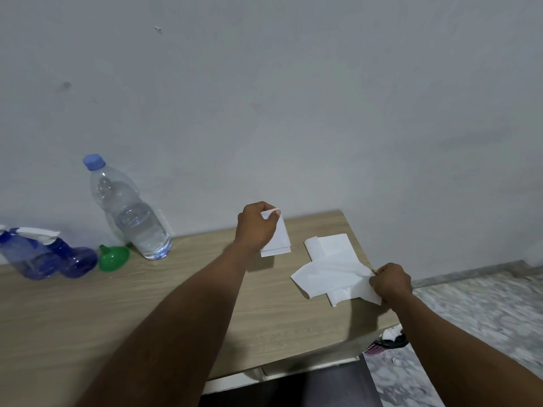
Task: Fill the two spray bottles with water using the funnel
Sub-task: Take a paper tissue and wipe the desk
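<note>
— What containers are out, and what's in them?

— At the far left of the desk (147, 304) lie two blue spray bottles (44, 257), both on their sides and touching each other. They are see-through blue, and I can't tell whether any water is in them. Something white sits at their left end; the picture is too distorted there to say whether it is the spray heads or paper. Just right of them is one green funnel (113, 257), tipped on its side with its wide mouth toward the camera. Right of that, against the wall (293, 98), one clear water bottle (129, 212) stands upright with its blue cap (94, 161) on. It is roughly half full of water.

— And the hands?

— Both are over the right part of the desk, well apart from the bottles. The left hand (255, 227) has a narrow pinch grip on the top corner of a small folded tissue (279, 240), whose lower edge rests on the desk. The right hand (390, 282) is closed on the edge of a larger, loosely spread tissue (329, 268) lying flat near the desk's right edge.

— The count, then?

— Two spray bottles, one funnel, one water bottle, and two tissues that I can make out.
</note>
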`<state>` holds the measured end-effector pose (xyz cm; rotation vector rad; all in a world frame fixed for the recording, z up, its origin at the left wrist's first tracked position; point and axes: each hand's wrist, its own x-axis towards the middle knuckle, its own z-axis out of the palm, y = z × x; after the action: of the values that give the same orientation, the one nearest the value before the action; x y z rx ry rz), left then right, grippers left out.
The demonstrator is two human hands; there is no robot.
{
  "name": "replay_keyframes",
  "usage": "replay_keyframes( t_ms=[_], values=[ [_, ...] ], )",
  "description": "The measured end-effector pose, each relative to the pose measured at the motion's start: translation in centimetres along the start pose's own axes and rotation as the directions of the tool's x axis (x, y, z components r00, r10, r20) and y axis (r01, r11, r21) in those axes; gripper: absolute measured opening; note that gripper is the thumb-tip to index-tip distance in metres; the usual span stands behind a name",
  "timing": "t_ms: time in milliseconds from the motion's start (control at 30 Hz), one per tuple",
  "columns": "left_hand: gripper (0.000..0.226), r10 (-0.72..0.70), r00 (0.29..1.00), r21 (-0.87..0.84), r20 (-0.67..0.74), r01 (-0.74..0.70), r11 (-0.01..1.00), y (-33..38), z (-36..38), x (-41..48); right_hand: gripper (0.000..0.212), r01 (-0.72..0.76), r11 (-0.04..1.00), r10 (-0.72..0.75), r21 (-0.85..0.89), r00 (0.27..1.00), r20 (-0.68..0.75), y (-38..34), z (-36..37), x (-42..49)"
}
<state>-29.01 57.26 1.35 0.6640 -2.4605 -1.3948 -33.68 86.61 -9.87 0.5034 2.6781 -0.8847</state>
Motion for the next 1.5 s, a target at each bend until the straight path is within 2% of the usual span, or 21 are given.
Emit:
replay_keyframes(
  t_ms=[100, 167, 267, 367, 500, 567, 633, 733, 767, 867, 1033, 1167, 1300, 1500],
  values=[
    [0.005, -0.016, 0.997, -0.042, 0.073, 0.019, 0.999, 0.1, 0.3, -0.2, 0.036, 0.037, 0.99, -0.037, -0.138, 0.999, -0.002, -0.4, 0.1, -0.8],
    [0.008, -0.028, 0.989, -0.085, 0.143, 0.04, 0.996, 0.3, 0.4, -0.5, 0.048, 0.125, 0.982, -0.13, -0.139, 0.991, -0.024, -1.2, 0.2, -1.3],
    [0.016, -0.037, 0.968, -0.128, 0.249, 0.07, 0.989, 0.9, 0.0, -0.8, 0.042, 0.289, 0.945, -0.302, 0.152, 0.951, 0.069, -3.7, 0.3, -2.1],
    [0.023, -0.034, 0.936, -0.118, 0.35, 0.08, 0.99, 1.6, -1.1, -1.1, 0.049, 0.272, 0.849, -0.408, 0.453, 0.882, 0.235, -7.7, -0.2, -4.3],
    [0.026, -0.02, 0.915, -0.053, 0.404, 0.045, 0.998, 1.9, -3.8, -1.5, 0.062, 0.335, 0.775, -0.557, 0.537, 0.764, 0.327, -12.9, 0.1, -7.4],
    [0.026, -0.016, 0.914, -0.043, 0.406, 0.036, 0.998, 1.5, -5.6, -1.5, 0.051, 0.374, 0.756, -0.598, 0.538, 0.728, 0.334, -14.8, 0.7, -8.7],
    [0.025, -0.014, 0.919, -0.019, 0.395, 0.023, 1.0, 0.8, -7.6, -1.5, 0.032, 0.415, 0.752, -0.626, 0.512, 0.693, 0.357, -16.3, 1.3, -10.1],
    [0.024, -0.018, 0.931, 0.005, 0.364, 0.017, 1.0, -0.8, -11.0, -1.6, 0.006, 0.443, 0.756, -0.639, 0.482, 0.661, 0.394, -17.9, 2.3, -12.4],
    [0.023, -0.016, 0.936, 0.007, 0.351, 0.015, 1.0, -1.4, -12.2, -1.7, 0.004, 0.454, 0.755, -0.644, 0.473, 0.651, 0.403, -18.4, 2.7, -13.3],
    [0.019, -0.013, 0.95, 0.01, 0.313, 0.011, 1.0, -3.5, -16.0, -2.0, 0.013, 0.454, 0.747, -0.653, 0.485, 0.638, 0.409, -20.0, 4.5, -16.0],
    [0.015, -0.027, 0.958, 0.029, 0.287, 0.019, 0.999, -8.7, -22.5, -2.1, 0.005, 0.443, 0.754, -0.644, 0.484, 0.644, 0.413, -23.1, 8.1, -20.5],
    [0.023, -0.075, 0.969, 0.048, 0.235, 0.065, 0.997, -13.8, -28.2, -2.5, 0.022, 0.431, 0.78, -0.62, 0.454, 0.63, 0.468, -25.4, 11.7, -24.0],
    [0.021, -0.125, 0.969, 0.017, 0.211, 0.124, 0.992, -18.2, -33.1, -3.5, 0.007, 0.37, 0.794, -0.597, 0.483, 0.624, 0.504, -27.4, 15.6, -27.7],
    [0.015, -0.181, 0.975, -0.038, 0.129, 0.187, 0.982, -22.7, -38.5, -4.5, 0.019, 0.235, 0.803, -0.574, 0.548, 0.552, 0.605, -29.1, 20.3, -31.6]
  ],
)
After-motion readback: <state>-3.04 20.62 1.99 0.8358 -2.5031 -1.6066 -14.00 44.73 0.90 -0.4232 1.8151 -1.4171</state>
